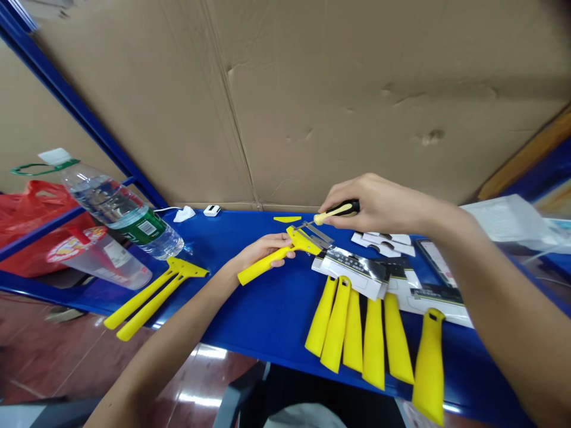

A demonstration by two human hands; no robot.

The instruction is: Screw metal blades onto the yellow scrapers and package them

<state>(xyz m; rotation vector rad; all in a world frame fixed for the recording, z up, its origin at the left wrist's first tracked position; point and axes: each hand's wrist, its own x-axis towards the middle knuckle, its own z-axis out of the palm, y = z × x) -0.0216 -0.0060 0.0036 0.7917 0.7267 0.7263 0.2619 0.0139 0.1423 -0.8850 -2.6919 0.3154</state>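
My left hand [266, 248] is closed around the head end of a yellow scraper [264, 266], its handle slanting down to the left. In my right hand [357, 199] is a screwdriver [335, 211] with a black and cream handle. Its shaft points left and down at the scraper head, where metal plates [320, 236] show; whether the tip sits in a screw is too small to tell. Just below lies a white and black box [354, 270]. Several loose yellow handles [342, 324] are lined up in front of it on the blue table [254, 318].
Two yellow scrapers [156, 297] lie at the left beside a plastic cup [104, 261] and a large water bottle [129, 208]. A yellow strip [288, 219] and a small white device [212, 210] lie near the cardboard wall [285, 107]. A phone [435, 261] rests at the right.
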